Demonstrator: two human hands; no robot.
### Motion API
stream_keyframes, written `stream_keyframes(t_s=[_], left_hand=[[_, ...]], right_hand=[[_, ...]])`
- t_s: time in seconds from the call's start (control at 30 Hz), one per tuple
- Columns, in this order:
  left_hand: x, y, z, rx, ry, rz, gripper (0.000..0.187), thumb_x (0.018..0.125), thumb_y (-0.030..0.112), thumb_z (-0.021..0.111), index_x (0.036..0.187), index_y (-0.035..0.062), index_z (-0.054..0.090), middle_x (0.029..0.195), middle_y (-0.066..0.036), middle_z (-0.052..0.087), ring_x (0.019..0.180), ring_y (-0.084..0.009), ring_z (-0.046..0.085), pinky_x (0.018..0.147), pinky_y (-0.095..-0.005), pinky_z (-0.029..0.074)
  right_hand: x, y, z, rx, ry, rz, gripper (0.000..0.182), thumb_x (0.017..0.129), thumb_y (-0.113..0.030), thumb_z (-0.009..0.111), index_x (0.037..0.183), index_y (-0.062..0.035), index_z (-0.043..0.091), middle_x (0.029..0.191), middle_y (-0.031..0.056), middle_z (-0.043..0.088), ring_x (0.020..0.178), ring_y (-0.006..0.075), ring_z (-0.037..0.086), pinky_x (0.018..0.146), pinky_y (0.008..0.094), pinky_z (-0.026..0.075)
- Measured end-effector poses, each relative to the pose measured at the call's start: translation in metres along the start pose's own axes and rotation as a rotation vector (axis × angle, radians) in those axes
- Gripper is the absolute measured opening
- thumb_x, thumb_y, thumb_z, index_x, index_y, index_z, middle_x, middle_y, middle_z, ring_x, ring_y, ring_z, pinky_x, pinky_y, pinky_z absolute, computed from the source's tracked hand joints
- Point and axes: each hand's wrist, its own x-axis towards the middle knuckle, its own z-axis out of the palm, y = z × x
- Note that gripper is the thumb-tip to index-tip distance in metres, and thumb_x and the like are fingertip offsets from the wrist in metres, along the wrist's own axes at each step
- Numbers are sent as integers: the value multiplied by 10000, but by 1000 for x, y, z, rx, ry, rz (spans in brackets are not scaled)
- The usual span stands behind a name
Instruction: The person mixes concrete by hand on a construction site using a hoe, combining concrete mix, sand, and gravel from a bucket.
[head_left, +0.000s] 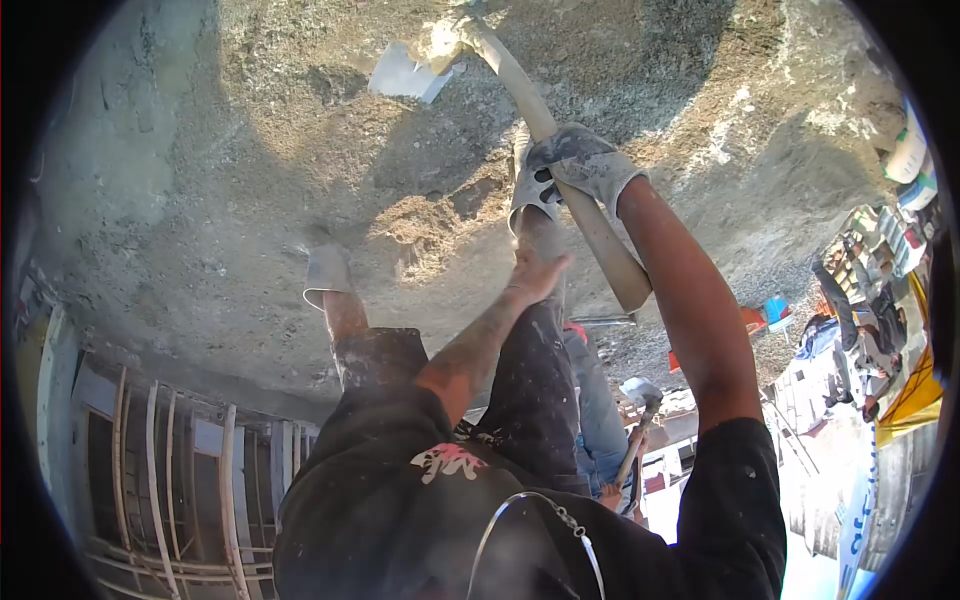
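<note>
Handle (518,88) gripped by gloved right hand (585,163) alone, left hand (540,277) seemingly open by leg (532,390); one-handed hold could let blade (404,76) twist toward boot (531,192).

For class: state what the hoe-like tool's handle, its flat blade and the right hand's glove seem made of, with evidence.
Handle: probably wood, matte; tan, gently curved shaft.
Blade: likely metal, dull; flat, pale grey, straight-edged.
Glove: leather or fabric, unclear; matte, grey, dirt-stained.
</note>
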Motion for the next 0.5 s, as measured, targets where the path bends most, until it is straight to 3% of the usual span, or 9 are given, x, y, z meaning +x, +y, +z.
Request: stream_keyframes(t_s=[0.07,0.1,0.17,0.2,0.23,0.27,0.33,0.43,0.5], left_hand=[[-73,103,39,388,-585,352,660,744,512,422,1235,85,314,1219,-230,342,1138,-326,341,956,-356,276],[-110,155,57,464,-836,563,590,755,486,410,1196,94,402,1181,-192,428,1104,-284,410,943,-331,303],[-116,128,102,136,-478,822,551,751,496,412,1124,97,477,1184,-168,431,1099,-286,408,952,-375,284],[-109,115,67,464,-468,924,579,736,530,421,1129,110,482,1235,-144,382,1153,-273,337,969,-423,221],[-105,92,25,794,-464,995,607,721,563,430,1135,123,487,1287,-120,333,1207,-259,266,985,-472,158],[-62,35,-21,977,-237,752,631,696,582,455,1121,118,499,1269,-131,352,1195,-240,281,985,-451,168],[-11,-57,-148,1220,-210,-139,628,740,545,429,1190,106,438,1272,-128,357,1179,-240,323,994,-408,156],[-77,-123,-274,1230,157,-619,721,714,578,456,1220,69,386,1270,-155,354,1164,-278,347,914,-395,309],[-74,-139,-250,955,229,-630,789,699,612,448,1238,45,342,1282,-184,319,1168,-315,329,931,-397,293]], right_hand=[[2,-12,-7,728,-307,664,186,763,-162,534,813,15,560,694,93,572,564,149,572,484,247,486],[1,-19,-15,600,-388,657,169,765,-168,541,845,-23,575,764,61,595,673,117,579,587,213,486],[-1,-29,-28,300,-368,452,173,758,-176,555,858,-36,578,785,36,599,710,108,577,621,201,478],[-2,-33,-31,35,-337,256,181,752,-184,570,872,-50,581,806,11,603,747,98,575,655,189,470],[4,-6,-6,513,-398,522,190,743,-195,588,880,-62,579,810,-7,607,728,89,573,644,186,470],[3,-8,-2,515,-402,515,190,743,-195,588,880,-62,579,810,-7,607,728,89,573,644,186,470],[9,-11,-7,367,-449,445,169,754,-191,577,845,-48,567,779,14,595,660,101,572,589,215,486],[20,-10,-9,483,-387,528,118,769,-154,529,800,-42,550,704,43,562,582,136,567,502,265,490],[8,-23,2,629,-375,658,108,789,-111,476,764,-35,548,679,70,550,552,156,565,475,285,495]])
